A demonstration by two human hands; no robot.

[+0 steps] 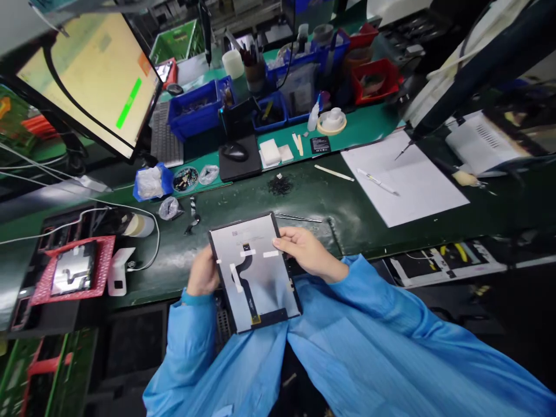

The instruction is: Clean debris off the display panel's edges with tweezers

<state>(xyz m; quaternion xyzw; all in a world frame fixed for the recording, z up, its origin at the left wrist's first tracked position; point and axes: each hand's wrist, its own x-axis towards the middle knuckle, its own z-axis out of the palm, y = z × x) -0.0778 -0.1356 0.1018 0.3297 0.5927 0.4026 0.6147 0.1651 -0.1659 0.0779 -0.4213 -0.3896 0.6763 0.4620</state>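
Note:
Between my two hands I hold a tablet screen panel (269,289), its silvery back turned up toward me. A black flex cable runs down that back, with several white tape strips stuck near it. My left hand (203,271) grips the panel's left edge; its fingers are partly hidden behind it. On the upper right edge my right hand (306,250) is closed, the thumb lying over the silvery face. The panel is tilted at the front edge of the dark green bench, close to my blue sleeves. Just beyond it lie metal tweezers (299,218).
A pile of small black pieces (280,185) lies ahead on the bench. To the right a white sheet (403,191) carries a pen. At left, another panel (75,267) rests on pink bubble wrap. Blue bins (195,110), a mouse (235,152) and a monitor (99,69) stand at the back.

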